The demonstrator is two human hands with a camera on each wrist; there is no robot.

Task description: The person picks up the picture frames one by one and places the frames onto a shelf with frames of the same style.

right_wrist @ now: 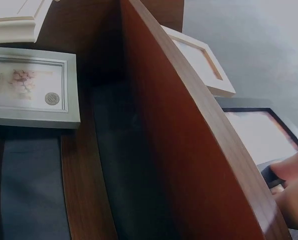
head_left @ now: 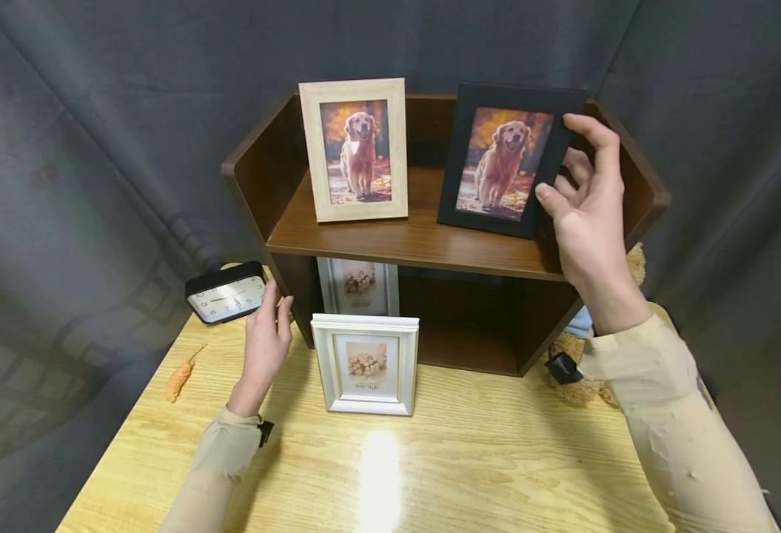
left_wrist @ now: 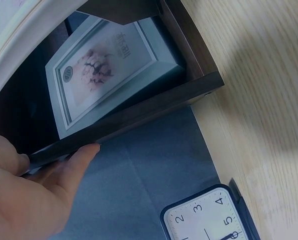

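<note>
My right hand (head_left: 590, 229) grips the right edge of a black photo frame (head_left: 448, 192), thumb at the front. This frame stands slightly tilted on the upper board of a dark brown wooden shelf (head_left: 390, 235). Left of it a cream photo frame (head_left: 395, 155) with the same dog picture stands upright. My left hand (head_left: 265, 352) holds the edge of the shelf's left side panel (left_wrist: 139, 112), between thumb and fingers in the left wrist view. In the lower compartment is a grey-green photo frame (right_wrist: 71, 95); before it a white photo frame (head_left: 403, 400) stands on the table.
A black clock (head_left: 226, 295) sits left of the shelf, near my left hand. An orange mouse-like toy (head_left: 178, 381) lies near the left edge of the wooden table (head_left: 483, 459). Beside the shelf's right side is a brown plush toy (head_left: 566, 385), partly behind my right arm. Grey curtains (head_left: 130, 111) hang behind.
</note>
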